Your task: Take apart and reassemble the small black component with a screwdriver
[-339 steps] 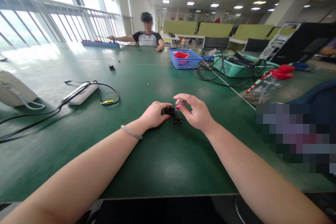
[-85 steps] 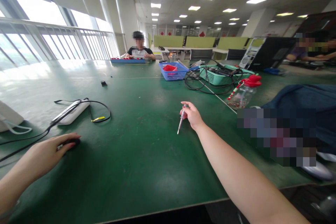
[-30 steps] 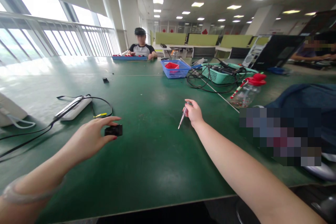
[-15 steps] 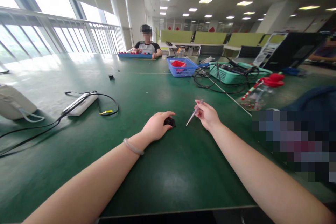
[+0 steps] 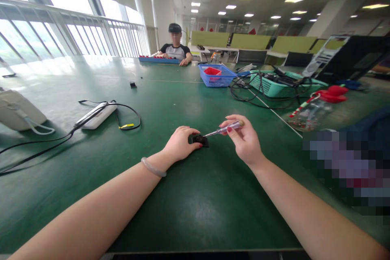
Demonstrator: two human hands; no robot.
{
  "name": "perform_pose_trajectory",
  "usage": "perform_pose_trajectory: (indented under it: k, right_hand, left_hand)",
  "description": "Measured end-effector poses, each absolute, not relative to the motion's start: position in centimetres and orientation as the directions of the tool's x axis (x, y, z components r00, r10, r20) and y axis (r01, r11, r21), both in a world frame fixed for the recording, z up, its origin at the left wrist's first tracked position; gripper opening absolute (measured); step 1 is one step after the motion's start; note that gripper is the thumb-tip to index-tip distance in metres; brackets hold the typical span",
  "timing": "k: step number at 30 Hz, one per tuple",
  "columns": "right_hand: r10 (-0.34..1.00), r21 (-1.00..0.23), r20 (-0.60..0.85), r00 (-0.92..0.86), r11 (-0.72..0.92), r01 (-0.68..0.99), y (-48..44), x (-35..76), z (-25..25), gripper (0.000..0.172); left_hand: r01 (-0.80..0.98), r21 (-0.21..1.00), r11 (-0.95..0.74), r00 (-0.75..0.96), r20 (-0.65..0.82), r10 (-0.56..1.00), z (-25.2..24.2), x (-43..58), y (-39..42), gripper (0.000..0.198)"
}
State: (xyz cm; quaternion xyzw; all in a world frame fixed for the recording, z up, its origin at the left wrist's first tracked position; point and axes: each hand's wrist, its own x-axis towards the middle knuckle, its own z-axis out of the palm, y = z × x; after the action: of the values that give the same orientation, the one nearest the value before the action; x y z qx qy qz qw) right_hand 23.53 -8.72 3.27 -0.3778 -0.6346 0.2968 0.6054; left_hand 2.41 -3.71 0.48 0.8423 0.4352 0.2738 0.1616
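Observation:
A small black plug-like part (image 5: 201,140) lies on the green table (image 5: 189,203) in front of me. My left hand (image 5: 179,144) rests on the table with its fingers closed round the part's left side. My right hand (image 5: 243,140) pinches a small screwdriver with a clear handle (image 5: 224,129), held nearly level, its metal tip pointing left and touching or just above the black part.
A white power strip (image 5: 96,115) with black cables lies at the left. A blue basket (image 5: 217,75), a teal basket (image 5: 282,83) with tangled cables and a red-capped bottle (image 5: 317,103) stand at the back right. Another person sits at the far end.
My left hand brought the black part from the left to the table's middle and set it down. My right hand has turned the screwdriver level, its tip now at the part.

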Motion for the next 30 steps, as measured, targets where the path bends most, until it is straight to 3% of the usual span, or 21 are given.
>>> perform_pose_trajectory:
  k: [6, 16, 30]
  right_hand:
    - [0.800, -0.774, 0.600, -0.022, 0.588, 0.235, -9.2, 23.5, 3.3, 0.028]
    - [0.764, -0.756, 0.644, 0.037, 0.629, 0.183, -8.9, 23.5, 3.3, 0.027]
    - [0.841, -0.837, 0.539, 0.042, 0.530, 0.137, -7.8, 24.1, 2.5, 0.041]
  left_hand:
    - [0.651, 0.499, -0.572, 0.474, 0.321, 0.820, 0.5, 2.7, -3.9, 0.031]
    - [0.652, 0.494, -0.575, 0.470, 0.331, 0.818, 0.3, 2.6, -3.9, 0.031]
    - [0.655, 0.499, -0.567, 0.476, 0.310, 0.823, 0.4, 2.7, -3.9, 0.029]
